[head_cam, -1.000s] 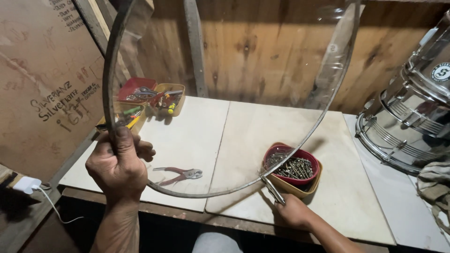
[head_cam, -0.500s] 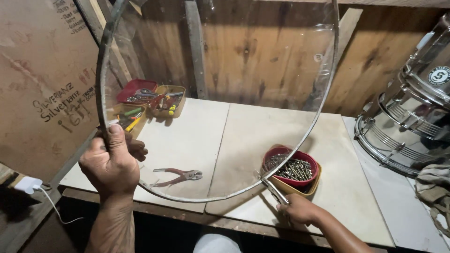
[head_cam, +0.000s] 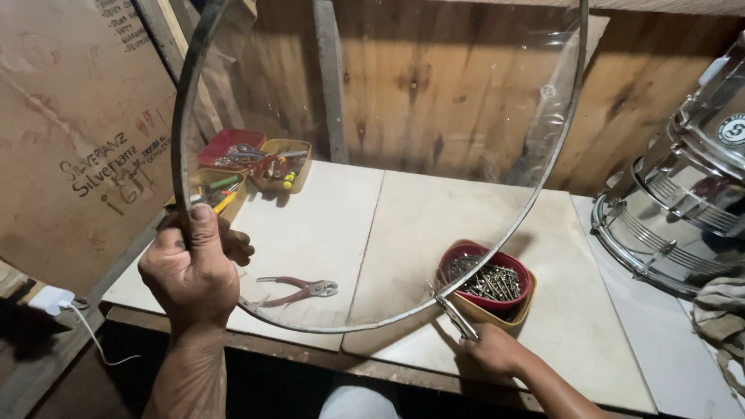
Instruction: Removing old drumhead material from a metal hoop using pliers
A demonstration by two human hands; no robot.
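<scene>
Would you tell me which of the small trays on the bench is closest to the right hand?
The red round bowl of metal screws, just above the right hand; the other trays sit at the far left corner.

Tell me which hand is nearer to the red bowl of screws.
Right. The right hand sits just below-left of the red bowl, holding a metal tool against the hoop's rim. The left hand grips the clear hoop far across the table.

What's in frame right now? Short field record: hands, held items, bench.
left hand: grips rim of clear round drumhead, held upright
right hand: holds metal tool against hoop's lower edge
red bowl: full of screws, on bench
pliers: red-handled, lying on bench behind drumhead
bench: pale boards
metal drum: far right
</scene>
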